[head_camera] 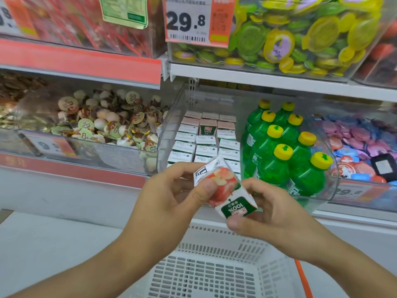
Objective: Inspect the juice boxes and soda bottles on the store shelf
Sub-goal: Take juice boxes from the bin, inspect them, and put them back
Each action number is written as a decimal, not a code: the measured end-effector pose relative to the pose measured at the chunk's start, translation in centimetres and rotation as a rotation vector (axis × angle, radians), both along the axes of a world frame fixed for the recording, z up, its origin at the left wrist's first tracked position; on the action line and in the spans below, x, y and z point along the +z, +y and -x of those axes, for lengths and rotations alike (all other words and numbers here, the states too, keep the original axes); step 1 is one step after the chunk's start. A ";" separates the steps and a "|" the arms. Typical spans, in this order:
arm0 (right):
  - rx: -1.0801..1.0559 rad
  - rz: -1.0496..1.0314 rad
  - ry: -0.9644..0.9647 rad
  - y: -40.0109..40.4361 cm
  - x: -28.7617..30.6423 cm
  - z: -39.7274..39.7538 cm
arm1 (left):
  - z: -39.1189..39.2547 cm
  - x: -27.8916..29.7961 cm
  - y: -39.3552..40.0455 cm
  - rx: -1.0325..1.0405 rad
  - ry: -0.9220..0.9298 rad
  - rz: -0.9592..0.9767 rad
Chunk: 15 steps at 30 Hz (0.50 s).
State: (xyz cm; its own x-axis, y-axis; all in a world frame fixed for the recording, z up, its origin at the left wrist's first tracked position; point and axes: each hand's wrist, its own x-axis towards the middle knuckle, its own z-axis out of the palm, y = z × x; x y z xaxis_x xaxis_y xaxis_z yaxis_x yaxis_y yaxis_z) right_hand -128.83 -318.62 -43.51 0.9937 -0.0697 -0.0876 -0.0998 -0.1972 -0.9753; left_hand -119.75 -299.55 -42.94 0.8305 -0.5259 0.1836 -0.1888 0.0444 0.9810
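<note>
A small juice box (227, 190) with a red apple picture and a green "100%" label is tilted, upside down, in front of the shelf. My left hand (171, 194) pinches its left side with the thumb on the apple picture. My right hand (264, 211) grips its lower right end. Behind it, a clear plastic bin (169, 125) holds several white juice boxes (206, 143) in rows on the left and several green soda bottles (279, 151) with yellow caps on the right.
A white perforated basket (214, 274) sits below my hands. A bin of jelly cups (103, 125) stands to the left, and a bin of pink and blue round packs (354, 143) to the right. The upper shelf carries a price tag (189, 20) and yellow-green cups (300, 35).
</note>
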 end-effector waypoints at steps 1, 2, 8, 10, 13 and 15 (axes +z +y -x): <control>-0.037 -0.035 -0.015 0.0 0.1 -0.1 | -0.1 0.0 0.0 0.007 0.026 0.022; -0.070 -0.075 -0.032 0.0 0.3 -0.1 | -0.1 0.2 0.0 0.013 0.046 0.043; -0.258 -0.177 -0.355 1.8 3.1 -1.7 | -2.3 0.3 0.6 0.064 -0.379 -0.148; -0.369 -0.034 -0.447 1.9 4.5 -3.5 | -3.3 -0.1 0.7 0.100 -0.489 -0.347; -0.453 0.477 -0.377 0.5 5.2 -7.9 | -4.5 -1.5 0.4 0.017 -0.684 -0.727; -0.453 0.725 -0.323 -0.9 4.6 -11.2 | -5.1 -2.2 0.1 -0.040 -0.732 -0.821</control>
State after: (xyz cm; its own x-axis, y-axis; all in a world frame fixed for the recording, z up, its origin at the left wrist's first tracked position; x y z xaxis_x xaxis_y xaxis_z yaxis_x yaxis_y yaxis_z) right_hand -117.67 -319.49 -38.91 0.8268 -0.3882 0.4072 -0.0608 -0.7812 -0.6213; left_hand -114.68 -299.47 -45.09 0.6429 -0.7376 0.2065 -0.7498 -0.5512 0.3660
